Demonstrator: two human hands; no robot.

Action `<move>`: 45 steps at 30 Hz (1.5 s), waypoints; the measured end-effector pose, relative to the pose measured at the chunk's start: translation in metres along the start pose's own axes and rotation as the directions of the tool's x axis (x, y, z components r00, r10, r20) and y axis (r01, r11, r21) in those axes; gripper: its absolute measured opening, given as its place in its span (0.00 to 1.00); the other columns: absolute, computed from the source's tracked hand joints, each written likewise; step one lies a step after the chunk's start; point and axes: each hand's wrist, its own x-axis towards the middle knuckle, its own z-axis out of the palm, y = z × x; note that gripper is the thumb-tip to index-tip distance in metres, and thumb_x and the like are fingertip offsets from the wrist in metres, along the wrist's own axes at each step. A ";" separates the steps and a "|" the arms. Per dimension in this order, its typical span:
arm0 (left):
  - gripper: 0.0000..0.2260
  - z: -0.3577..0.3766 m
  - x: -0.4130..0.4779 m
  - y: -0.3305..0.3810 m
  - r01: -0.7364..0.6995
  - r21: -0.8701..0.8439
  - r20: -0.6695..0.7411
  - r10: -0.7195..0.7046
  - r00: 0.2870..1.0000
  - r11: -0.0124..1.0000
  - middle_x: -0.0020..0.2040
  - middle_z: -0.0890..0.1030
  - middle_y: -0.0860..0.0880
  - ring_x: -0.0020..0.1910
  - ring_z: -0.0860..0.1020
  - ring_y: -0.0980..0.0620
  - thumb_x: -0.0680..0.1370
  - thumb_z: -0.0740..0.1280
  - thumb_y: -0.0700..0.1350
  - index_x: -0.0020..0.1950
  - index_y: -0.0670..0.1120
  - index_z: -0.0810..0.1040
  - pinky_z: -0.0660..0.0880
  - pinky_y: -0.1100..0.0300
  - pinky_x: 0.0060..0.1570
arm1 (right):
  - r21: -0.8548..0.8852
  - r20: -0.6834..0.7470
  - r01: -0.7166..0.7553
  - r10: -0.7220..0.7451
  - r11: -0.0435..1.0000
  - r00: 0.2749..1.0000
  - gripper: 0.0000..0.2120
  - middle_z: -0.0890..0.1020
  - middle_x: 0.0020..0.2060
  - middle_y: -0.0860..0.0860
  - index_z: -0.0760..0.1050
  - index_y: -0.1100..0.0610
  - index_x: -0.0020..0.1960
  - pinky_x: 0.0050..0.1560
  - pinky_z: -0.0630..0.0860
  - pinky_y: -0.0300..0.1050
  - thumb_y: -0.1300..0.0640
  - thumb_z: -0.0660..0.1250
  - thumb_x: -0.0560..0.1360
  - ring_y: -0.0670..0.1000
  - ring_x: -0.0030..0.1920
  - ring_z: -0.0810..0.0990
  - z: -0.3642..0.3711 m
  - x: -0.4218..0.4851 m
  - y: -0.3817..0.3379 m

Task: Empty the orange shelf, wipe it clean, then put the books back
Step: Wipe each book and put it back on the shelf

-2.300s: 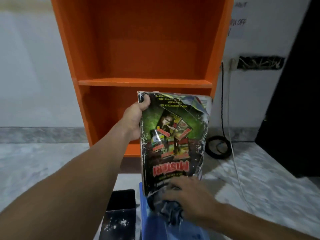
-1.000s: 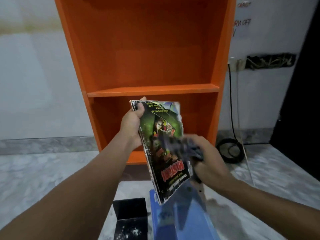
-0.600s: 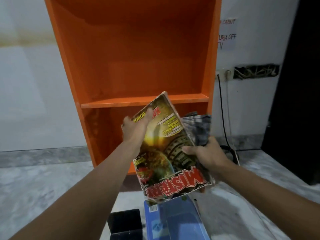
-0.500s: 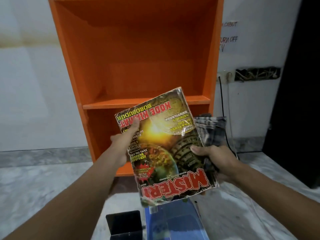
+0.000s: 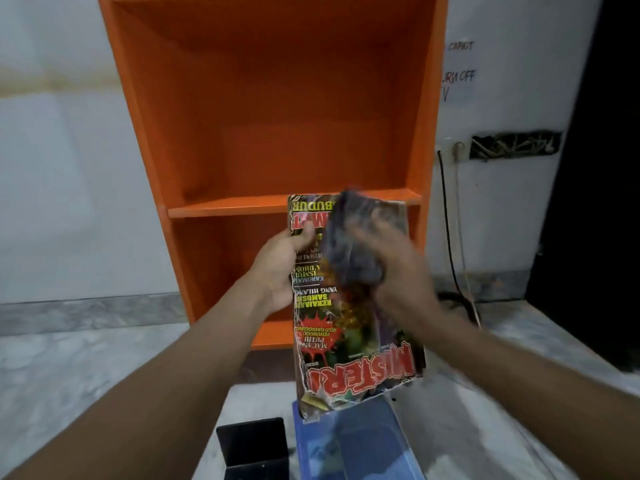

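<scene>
The orange shelf (image 5: 277,206) stands against the white wall with both of its compartments bare. In front of it my left hand (image 5: 282,268) grips the left edge of a worn magazine (image 5: 353,362), held upside down with red "MISTERI" lettering at its bottom. My right hand (image 5: 398,271) is blurred and presses a dark grey cloth (image 5: 349,251) against the upper part of the magazine's cover.
A blue book (image 5: 360,445) and a black box (image 5: 252,445) lie on the marble floor below my hands. A black cable (image 5: 450,237) hangs from a wall socket right of the shelf and coils on the floor. A dark doorway fills the far right.
I have turned the magazine over from its green back cover to its front cover. My right hand has brought the cloth from behind the magazine onto the top of the cover.
</scene>
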 end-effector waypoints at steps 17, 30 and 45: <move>0.24 -0.029 -0.008 0.015 0.071 0.023 0.047 -0.072 0.996 0.997 0.59 0.83 0.40 0.56 0.83 0.39 0.80 0.59 0.62 0.64 0.45 0.79 0.79 0.43 0.55 | -0.208 0.212 0.467 -0.426 0.860 0.880 0.31 0.68 0.73 0.55 0.68 0.46 0.71 0.69 0.61 0.67 0.64 0.70 0.71 0.63 0.73 0.65 0.051 -0.060 -0.022; 0.24 -0.040 -0.010 0.015 0.028 -0.009 0.128 -0.027 0.991 1.000 0.60 0.82 0.40 0.57 0.82 0.39 0.80 0.60 0.59 0.70 0.45 0.73 0.80 0.45 0.50 | -0.166 -0.098 0.143 -0.161 0.976 0.982 0.36 0.67 0.73 0.60 0.72 0.50 0.70 0.67 0.69 0.61 0.72 0.74 0.66 0.61 0.72 0.66 -0.008 0.000 0.019; 0.22 -0.033 -0.008 0.018 0.022 0.000 0.129 -0.022 0.991 1.000 0.51 0.85 0.43 0.47 0.84 0.42 0.77 0.61 0.61 0.58 0.45 0.80 0.80 0.47 0.48 | -0.032 -0.060 0.170 -0.171 0.985 0.983 0.37 0.63 0.75 0.55 0.72 0.46 0.70 0.70 0.60 0.68 0.72 0.69 0.66 0.57 0.75 0.58 0.002 -0.006 -0.023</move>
